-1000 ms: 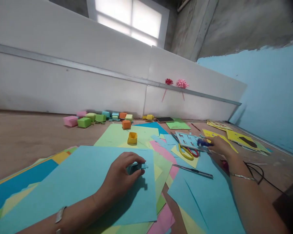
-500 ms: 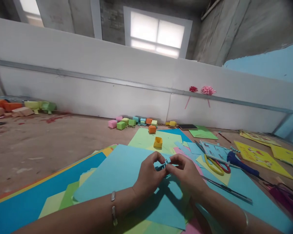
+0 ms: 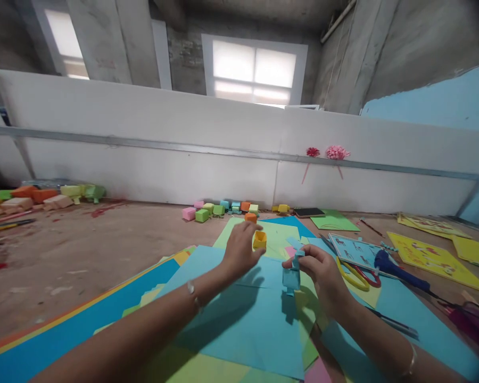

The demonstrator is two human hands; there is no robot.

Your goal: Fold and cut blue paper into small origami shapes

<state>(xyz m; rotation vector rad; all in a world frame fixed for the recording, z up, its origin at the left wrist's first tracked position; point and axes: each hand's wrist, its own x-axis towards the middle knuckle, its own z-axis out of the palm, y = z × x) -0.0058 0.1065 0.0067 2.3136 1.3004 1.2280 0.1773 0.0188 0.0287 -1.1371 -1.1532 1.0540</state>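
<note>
A light-blue folded-paper figure [image 3: 291,278] with a boxy body is pinched near its top by my right hand [image 3: 323,272], above the blue paper sheets. My left hand [image 3: 239,249] is stretched forward with thumb and fingers apart. Just beyond its fingertips stands a small open yellow paper box [image 3: 259,241] on a pale green sheet [image 3: 278,232]. I cannot tell whether the fingers touch the box. Under both hands lies a large light-blue sheet [image 3: 231,330].
Small paper blocks [image 3: 201,215] line the foot of the white partition [image 3: 143,175], with an orange block [image 3: 250,217] in front. Scissors with a yellow handle [image 3: 353,274], a blue-handled tool [image 3: 401,271] and tweezers [image 3: 397,324] lie right. More paper pieces [image 3: 43,196] sit far left.
My left hand has let go of the blue paper figure and moved forward to the yellow box. My right hand has shifted slightly right with the figure. The view has tilted up.
</note>
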